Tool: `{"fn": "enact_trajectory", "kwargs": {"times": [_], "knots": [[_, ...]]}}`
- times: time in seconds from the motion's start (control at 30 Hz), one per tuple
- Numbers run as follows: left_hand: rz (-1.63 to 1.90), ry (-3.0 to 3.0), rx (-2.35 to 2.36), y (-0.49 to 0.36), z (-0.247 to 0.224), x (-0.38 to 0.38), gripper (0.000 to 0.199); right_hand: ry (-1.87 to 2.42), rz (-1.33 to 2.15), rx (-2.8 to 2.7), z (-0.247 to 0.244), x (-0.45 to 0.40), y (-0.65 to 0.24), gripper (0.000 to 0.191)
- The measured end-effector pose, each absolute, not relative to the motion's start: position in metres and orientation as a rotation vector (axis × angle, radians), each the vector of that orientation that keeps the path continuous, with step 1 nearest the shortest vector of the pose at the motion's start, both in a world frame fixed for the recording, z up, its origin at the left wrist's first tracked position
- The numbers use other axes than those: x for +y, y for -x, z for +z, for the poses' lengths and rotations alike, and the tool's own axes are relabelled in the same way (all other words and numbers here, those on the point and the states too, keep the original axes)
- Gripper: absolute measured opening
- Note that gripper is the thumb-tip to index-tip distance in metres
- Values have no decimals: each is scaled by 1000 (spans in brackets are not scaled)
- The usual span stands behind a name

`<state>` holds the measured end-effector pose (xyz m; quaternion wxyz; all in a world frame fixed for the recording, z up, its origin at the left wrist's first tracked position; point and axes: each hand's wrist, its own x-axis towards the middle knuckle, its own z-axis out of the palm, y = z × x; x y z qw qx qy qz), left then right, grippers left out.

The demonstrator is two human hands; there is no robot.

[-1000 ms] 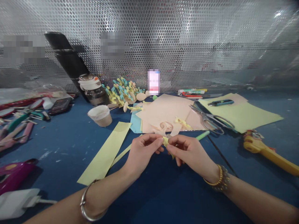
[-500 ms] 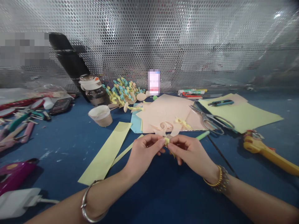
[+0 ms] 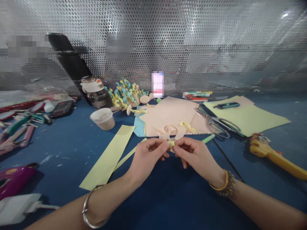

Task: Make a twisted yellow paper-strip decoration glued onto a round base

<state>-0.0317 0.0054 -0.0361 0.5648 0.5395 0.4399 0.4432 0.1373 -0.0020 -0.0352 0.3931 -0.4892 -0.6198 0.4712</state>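
Note:
A small piece of yellow paper [image 3: 171, 144] is pinched between my left hand [image 3: 151, 156] and my right hand [image 3: 195, 156], thumbs and forefingers closed on its two sides. Just beyond the fingers lie curled pink paper strips [image 3: 170, 129] and a crumpled yellow paper piece [image 3: 188, 125] on pink sheets [image 3: 171, 110]. To the left of my left hand are a wide yellow strip [image 3: 107, 156] and a narrow yellow strip [image 3: 129, 155]. A light green pen [image 3: 208, 138] lies beyond my right hand.
Scissors [image 3: 216, 123] and a cutter [image 3: 226, 105] lie at the right, near a yellow-handled tool [image 3: 275, 156]. A paper cup [image 3: 103, 118], a jar [image 3: 97, 94] and colourful paper pieces [image 3: 127, 92] stand at the back left. Pliers [image 3: 18, 127] lie far left.
The yellow piece between my fingertips has turned slightly, and its dangling lower end no longer shows. Both hands have hardly moved.

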Motion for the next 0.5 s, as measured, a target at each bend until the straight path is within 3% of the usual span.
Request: {"fn": "enact_trajectory", "kwargs": {"times": [0.5], "knots": [[1003, -1316, 1092, 30, -31, 4, 15, 1245, 1226, -1564, -34, -2, -138, 15]]}}
